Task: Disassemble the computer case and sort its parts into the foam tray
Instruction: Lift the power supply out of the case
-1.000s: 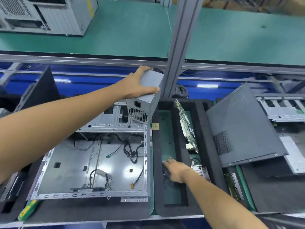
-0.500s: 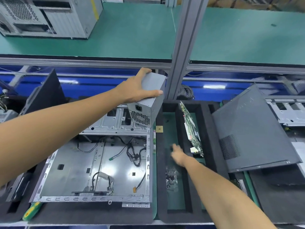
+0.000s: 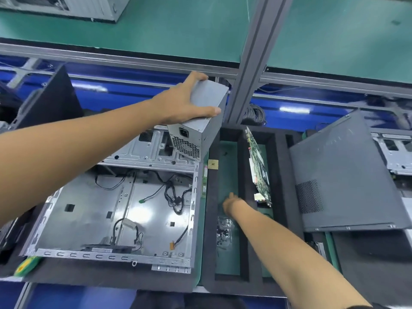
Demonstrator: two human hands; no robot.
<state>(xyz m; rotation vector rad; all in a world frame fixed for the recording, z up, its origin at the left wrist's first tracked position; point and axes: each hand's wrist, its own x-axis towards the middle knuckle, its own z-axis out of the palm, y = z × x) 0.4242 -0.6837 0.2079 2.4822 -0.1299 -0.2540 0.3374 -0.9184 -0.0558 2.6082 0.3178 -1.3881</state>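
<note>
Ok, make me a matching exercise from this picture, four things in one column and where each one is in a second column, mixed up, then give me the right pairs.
Things
1. grey metal power supply box
2. green circuit board
3. clear bag of small screws
4. dark grey perforated side panel

Places
A. lying flat in the wide slot of the black foam tray
B. leaning at the tray's right side
C. held in the left hand above the open case
D. standing on edge in a narrow tray slot

Pairs: 1-C, 2-D, 3-A, 4-B
</note>
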